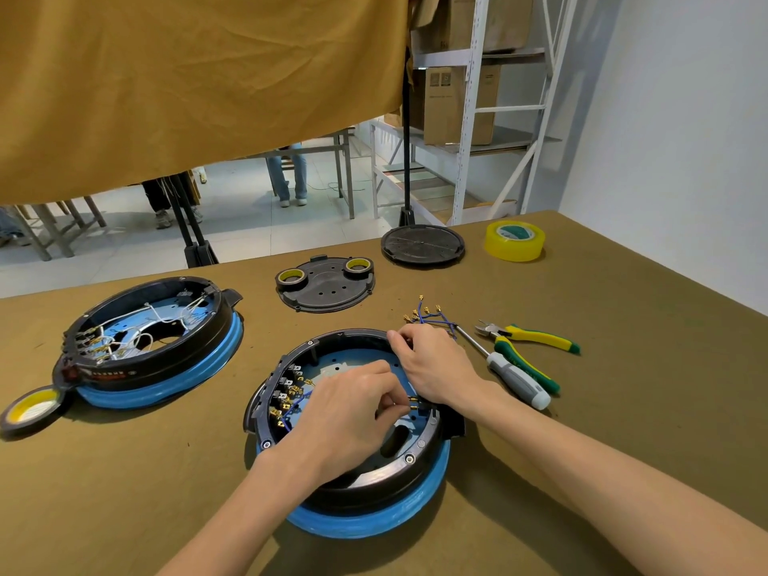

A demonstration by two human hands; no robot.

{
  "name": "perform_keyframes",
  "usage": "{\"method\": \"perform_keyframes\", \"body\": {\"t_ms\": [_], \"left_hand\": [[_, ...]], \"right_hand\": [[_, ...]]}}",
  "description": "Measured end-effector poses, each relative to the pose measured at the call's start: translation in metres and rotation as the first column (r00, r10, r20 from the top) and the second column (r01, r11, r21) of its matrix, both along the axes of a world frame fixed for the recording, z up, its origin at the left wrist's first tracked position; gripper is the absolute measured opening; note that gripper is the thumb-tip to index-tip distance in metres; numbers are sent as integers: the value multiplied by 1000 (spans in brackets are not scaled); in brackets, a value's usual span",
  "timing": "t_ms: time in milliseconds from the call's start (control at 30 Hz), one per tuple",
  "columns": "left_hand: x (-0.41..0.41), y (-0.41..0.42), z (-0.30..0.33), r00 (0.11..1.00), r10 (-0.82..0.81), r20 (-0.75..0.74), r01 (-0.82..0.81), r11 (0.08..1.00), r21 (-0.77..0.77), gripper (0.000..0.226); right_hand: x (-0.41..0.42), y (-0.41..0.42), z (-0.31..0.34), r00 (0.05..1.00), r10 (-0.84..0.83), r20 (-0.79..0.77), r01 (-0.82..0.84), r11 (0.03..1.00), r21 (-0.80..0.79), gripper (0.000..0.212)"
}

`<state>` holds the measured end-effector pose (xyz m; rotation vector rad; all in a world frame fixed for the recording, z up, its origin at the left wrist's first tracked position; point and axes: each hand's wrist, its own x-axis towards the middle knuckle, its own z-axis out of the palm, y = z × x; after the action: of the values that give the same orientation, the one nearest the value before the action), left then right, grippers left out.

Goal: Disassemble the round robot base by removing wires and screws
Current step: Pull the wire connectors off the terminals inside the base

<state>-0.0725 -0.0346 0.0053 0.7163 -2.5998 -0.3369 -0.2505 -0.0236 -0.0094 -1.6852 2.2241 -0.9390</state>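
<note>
Blue plastic film wraps the lower rim of both round bases on the olive-brown tabletop (582, 409). Toward the left edge sits a second round base (153, 347), open side up, white wires looped loosely inside it, with a roll of yellow tape (31, 409) touching its near left side.

Near the middle of the front edge lies the round robot base (353, 442) being worked on, a black ring with a blue inner plate and a row of brass terminals along its left inner wall. It looks rigid and fairly light, liable to slide unless braced.

The left hand (349, 413) reaches into the ring, thumb and forefinger pinching a small brass connector (414, 403) at the right inner wall. The right hand (432, 367) rests over the far right rim with curled fingers, seemingly steadying it; whether it grips the rim or a wire cannot be told.

The thin blue wire inside (301, 403) is limp and would tear if tugged, so the stiff metal connector is the safer hold, pulled straight off its tab.

Beyond the base lie a black cover plate (326, 284) and a black disc (422, 245). To the right, loose blue wires (432, 318), a screwdriver (511, 376) and green-yellow cutters (528, 336) lie close together; a yellow tape roll (514, 241) sits toward the far right corner.
</note>
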Motion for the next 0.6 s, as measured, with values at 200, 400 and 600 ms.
{"method": "perform_keyframes", "body": {"t_ms": [200,400,600], "left_hand": [[2,0,2,1000,-21,-19,22,999,31,4],[4,-2,2,997,-45,-55,50,993,103,3],[3,1,3,998,-47,-37,50,997,59,8]], "right_hand": [[0,0,0,1000,7,-2,-7,1000,6,44],[1,1,1,1000,1,2,-1,1000,8,47],[2,2,2,1000,2,7,-2,1000,9,45]]}}
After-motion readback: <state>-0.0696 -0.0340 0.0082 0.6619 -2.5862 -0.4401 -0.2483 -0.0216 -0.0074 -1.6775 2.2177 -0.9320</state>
